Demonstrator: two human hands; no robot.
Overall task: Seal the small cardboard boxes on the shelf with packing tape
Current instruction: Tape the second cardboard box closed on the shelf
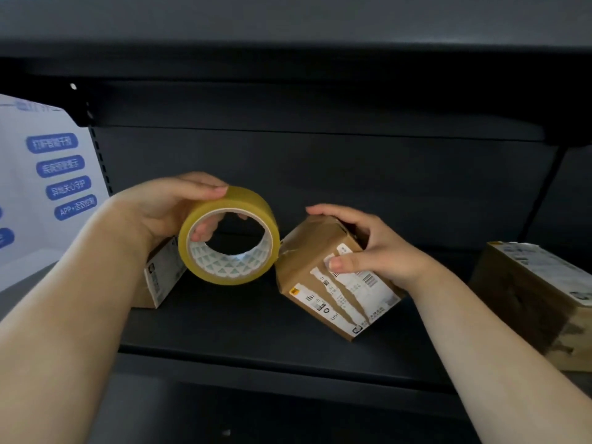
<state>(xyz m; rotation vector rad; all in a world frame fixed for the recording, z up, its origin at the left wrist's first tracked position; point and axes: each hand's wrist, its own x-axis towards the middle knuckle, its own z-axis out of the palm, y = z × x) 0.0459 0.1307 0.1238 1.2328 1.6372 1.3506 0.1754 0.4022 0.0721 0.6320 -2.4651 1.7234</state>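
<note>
Glossy yellowish tape roll (228, 235) in left hand (163, 208); right hand (368, 248) gripping tilted, maybe taped cardboard box (323, 283).

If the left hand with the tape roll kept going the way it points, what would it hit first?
Probably the tilted box that the right hand grips: the left hand points rightward and its tape roll is already at that box's corner, though depth is unclear.

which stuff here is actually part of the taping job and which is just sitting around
Part of the job:
- roll of packing tape, gripped by the left hand
- small cardboard box, tilted, held by the right hand
- second small box behind the left wrist
- box at the right edge

Just lying about:
- white carton with blue labels
- dark shelf
</note>
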